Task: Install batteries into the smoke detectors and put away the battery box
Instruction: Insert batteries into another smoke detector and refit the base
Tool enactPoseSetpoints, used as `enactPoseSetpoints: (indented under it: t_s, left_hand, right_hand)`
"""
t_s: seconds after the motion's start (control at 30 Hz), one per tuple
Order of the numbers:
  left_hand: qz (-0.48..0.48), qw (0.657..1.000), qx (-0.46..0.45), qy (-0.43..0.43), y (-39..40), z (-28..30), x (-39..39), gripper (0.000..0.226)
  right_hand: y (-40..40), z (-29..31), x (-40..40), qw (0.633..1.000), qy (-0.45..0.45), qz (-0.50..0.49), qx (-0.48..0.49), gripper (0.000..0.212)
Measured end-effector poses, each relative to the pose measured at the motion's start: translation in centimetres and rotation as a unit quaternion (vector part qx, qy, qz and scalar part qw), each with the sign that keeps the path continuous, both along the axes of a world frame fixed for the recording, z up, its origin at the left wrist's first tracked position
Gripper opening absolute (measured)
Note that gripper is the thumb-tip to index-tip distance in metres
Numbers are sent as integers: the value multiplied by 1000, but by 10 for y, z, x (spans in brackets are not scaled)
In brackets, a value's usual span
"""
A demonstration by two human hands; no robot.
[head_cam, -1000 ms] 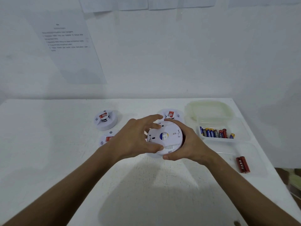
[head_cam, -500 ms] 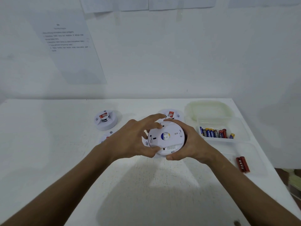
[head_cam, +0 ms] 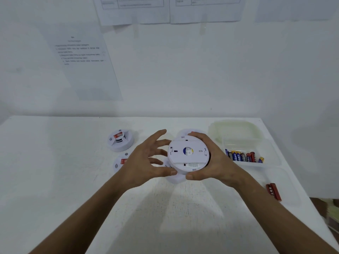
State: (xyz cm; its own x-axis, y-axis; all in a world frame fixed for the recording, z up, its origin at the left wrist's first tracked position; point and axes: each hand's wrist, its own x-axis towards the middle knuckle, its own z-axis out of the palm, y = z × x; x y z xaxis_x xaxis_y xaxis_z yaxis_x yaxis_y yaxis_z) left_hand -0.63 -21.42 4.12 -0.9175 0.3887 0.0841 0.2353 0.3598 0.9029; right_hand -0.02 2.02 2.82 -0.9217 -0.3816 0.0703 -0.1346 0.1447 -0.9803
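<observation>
I have the smoke detector [head_cam: 189, 154] lifted off the white table [head_cam: 55, 180] at dead centre, back plate facing me. My right hand [head_cam: 212, 160] wraps its rim from 3 o'clock, fingers over the top edge and thumb underneath at 6. My left hand [head_cam: 145, 162] sits at 9 o'clock with fingers spread and relaxed; only its thumb tip meets the lower rim. I judge the shell to be light, rigid, smooth plastic, likely slippery on its flat face, so the rim is the place to hold while the plate is twisted. The battery box [head_cam: 244, 156] lies open at 3 o'clock with cells inside, its lid [head_cam: 233, 129] behind it. Two more detectors [head_cam: 120, 141] rest at 10 o'clock.
</observation>
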Motion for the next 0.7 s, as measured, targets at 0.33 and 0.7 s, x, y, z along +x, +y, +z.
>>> enactPoseSetpoints:
  t_s: [0.33, 0.7]
  left_hand:
    - [0, 1000, 28, 5, -19, 10, 8, 106]
    - [7, 999, 30, 9, -19, 13, 9, 95]
  right_hand:
    - [-15, 18, -7, 971, 106, 19, 214, 109]
    - [-22, 18, -5, 977, 79, 51, 193, 92]
